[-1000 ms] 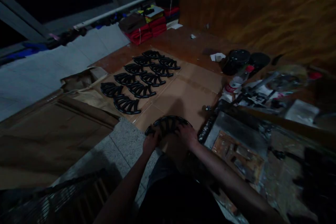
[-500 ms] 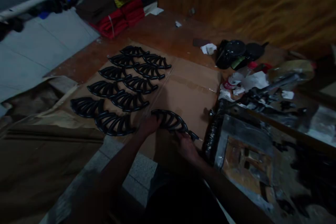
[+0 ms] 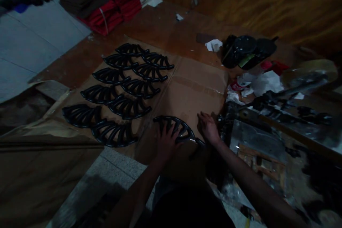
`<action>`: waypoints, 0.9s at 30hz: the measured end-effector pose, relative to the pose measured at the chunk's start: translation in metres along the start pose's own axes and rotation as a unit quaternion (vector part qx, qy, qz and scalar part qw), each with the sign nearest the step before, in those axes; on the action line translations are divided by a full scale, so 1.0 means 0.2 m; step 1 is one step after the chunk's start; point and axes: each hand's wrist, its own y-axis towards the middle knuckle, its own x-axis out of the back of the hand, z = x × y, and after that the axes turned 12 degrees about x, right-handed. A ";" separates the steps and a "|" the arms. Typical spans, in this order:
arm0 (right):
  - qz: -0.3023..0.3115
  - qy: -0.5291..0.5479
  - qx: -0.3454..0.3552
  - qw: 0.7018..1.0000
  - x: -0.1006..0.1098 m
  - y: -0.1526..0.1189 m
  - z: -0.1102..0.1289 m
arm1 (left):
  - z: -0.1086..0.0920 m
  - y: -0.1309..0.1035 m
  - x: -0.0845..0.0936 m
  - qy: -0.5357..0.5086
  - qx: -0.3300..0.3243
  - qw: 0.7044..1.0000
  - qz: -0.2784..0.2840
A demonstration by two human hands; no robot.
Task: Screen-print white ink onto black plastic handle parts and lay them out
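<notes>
A brown wall panel [image 3: 240, 3] fills the upper right of the frame. Below it, one reddish-brown tabletop [image 3: 171, 26] runs across the middle, and one sheet of brown covering [image 3: 34, 171] takes up the lower left. One cardboard sheet [image 3: 197, 85] lies on the tabletop, creased and taped near its upper right part.

On the cardboard, left of centre, lie ten black fan-shaped pieces [image 3: 130, 107] — two slanting rows of five, the pieces close together and some touching. An eleventh, the near piece [image 3: 184, 128], lies at lower centre, apart from the rows; a dark end reaches out to its right, too dim to make out.

The left hand [image 3: 167, 140] rests on the near piece with its fingers spread wide. The right hand [image 3: 210, 128] is just to the right of it, fingers loosely extended and holding nothing visible.

At upper left sits one stack of folded cloth [image 3: 117, 10], red, brown and yellow. A cluttered bench area crowds the right side, close by the right hand: one grey plate [image 3: 258, 140], one roll of tape [image 3: 310, 73], crumpled white paper [image 3: 267, 83] and dark containers [image 3: 244, 44] — at least two. A small red label [image 3: 236, 85] shows among the scraps, its writing unreadable.
</notes>
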 end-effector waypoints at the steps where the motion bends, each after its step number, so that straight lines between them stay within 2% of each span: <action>1: -0.013 -0.014 0.018 1.000 -0.04 0.02 -0.03 | 0.01 0.01 -0.01 0.008 -0.003 1.000 -0.003; 5: -0.056 -0.051 0.071 0.995 -0.15 0.06 -0.11 | 0.04 0.03 0.00 0.027 -0.015 0.999 -0.023; 8: -0.078 -0.068 0.090 0.991 -0.19 0.04 -0.14 | 0.03 0.15 0.07 0.025 -0.028 0.998 -0.058; 11: -0.093 -0.088 0.112 0.985 -0.20 0.01 -0.14 | -0.04 0.44 0.17 0.009 -0.048 0.995 -0.088; 14: -0.103 -0.104 0.128 0.981 -0.20 0.00 -0.15 | -0.17 0.87 0.25 -0.004 -0.093 0.992 -0.086; 17: -0.106 -0.113 0.137 0.978 -0.21 0.00 -0.16 | -0.30 1.31 0.30 -0.003 -0.131 0.989 -0.063; 20: -0.116 -0.121 0.150 0.974 -0.21 -0.01 -0.18 | -0.38 1.65 0.32 0.015 -0.133 0.991 -0.017; 23: -0.126 -0.132 0.155 0.971 -0.22 -0.01 -0.19 | -0.40 1.85 0.33 0.026 -0.074 0.997 -0.003; 27: -0.118 -0.120 0.141 0.976 -0.23 -0.02 -0.19 | -0.39 1.91 0.27 0.016 0.072 0.994 -0.078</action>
